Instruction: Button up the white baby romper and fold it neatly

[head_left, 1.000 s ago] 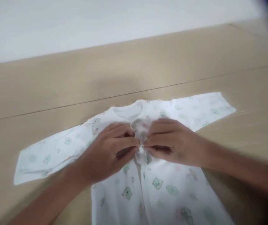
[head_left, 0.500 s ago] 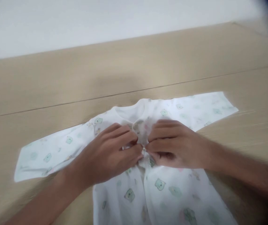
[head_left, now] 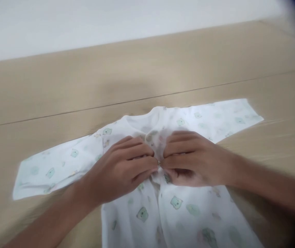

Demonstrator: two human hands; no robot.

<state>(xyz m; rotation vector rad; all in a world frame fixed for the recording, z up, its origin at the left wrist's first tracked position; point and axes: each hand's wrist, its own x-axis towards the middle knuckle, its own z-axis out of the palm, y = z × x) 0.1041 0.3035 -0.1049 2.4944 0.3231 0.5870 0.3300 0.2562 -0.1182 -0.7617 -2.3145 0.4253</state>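
A white baby shirt (head_left: 193, 213) printed with green animal faces lies front up, its long sleeves spread to both sides. At the upper part of the front opening, my left hand (head_left: 128, 167) pinches one edge of the cloth. Close against it, my right hand (head_left: 191, 160) has its fingers closed on the facing edge. Between the fingertips a tiny part of a fastener (head_left: 159, 163) shows; most of it is hidden. Above the hands, near the neckline, a round button (head_left: 149, 137) sits on the shirt. Below them the front edges hang slightly apart.
The shirt rests on a light wooden tabletop (head_left: 59, 89) with a thin seam running across it. Behind the table's far edge is a white surface (head_left: 111, 20). A dark shape blocks the right edge of the view.
My left fingers have shifted slightly and closed more tightly on the cloth beside the right fingertips. The right hand stays nearly in place, and the view has moved a little.
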